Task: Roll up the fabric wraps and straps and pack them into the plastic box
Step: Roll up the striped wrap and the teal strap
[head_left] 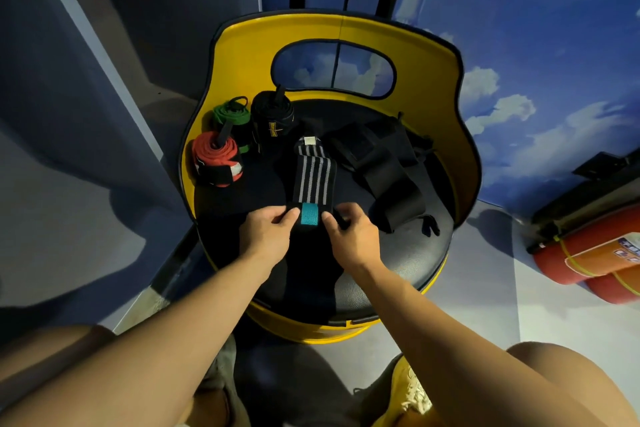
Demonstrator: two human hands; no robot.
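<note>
Both hands, left hand [268, 230] and right hand [348, 236], are pinching the striped wrap [313, 180] end on the black seat [408, 267].

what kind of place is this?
Probably a gym or fitness studio corner, though that's a guess. Rolled lifting-style wraps sit on a yellow chair with a black padded seat, the wall has a painted sky mural, and red fire extinguishers lie on the floor.

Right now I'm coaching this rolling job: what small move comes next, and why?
Probably start rolling the striped wrap away from the person. Both hands, left and right, pinch its near end by the teal tab, and it lies flat and unrolled on the black seat.
</note>
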